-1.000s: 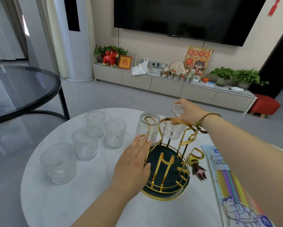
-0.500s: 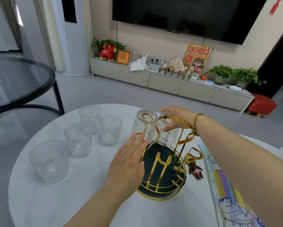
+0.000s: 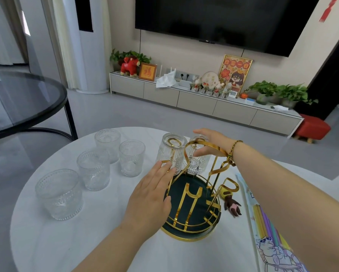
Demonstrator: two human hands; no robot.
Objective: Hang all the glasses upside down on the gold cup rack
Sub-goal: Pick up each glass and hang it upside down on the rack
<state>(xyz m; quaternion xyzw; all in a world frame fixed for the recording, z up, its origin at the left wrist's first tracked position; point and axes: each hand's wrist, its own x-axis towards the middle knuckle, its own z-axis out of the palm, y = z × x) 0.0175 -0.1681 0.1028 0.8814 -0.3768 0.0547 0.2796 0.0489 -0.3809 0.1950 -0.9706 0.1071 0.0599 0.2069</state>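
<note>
The gold cup rack (image 3: 192,214) with a dark green base stands on the round white table (image 3: 47,242). An upside-down glass (image 3: 171,152) hangs on a far left prong. My right hand (image 3: 210,142) grips a second upside-down glass (image 3: 197,165) set over the prong beside it. My left hand (image 3: 151,199) lies flat on the rack's left edge, fingers apart, fingertips touching the first hung glass. Several upright glasses stand to the left: a wide one (image 3: 59,195), one (image 3: 94,169), one (image 3: 132,158), one (image 3: 107,144).
A small brown toy figure (image 3: 232,207) lies right of the rack. A printed packet of coloured straws (image 3: 266,228) lies along the table's right side. A dark glass table (image 3: 17,103) stands at the left. A low TV cabinet runs along the far wall.
My right hand has lowered the second glass from above the rack down onto a prong beside the first hung glass. My left hand has stayed on the rack's edge.
</note>
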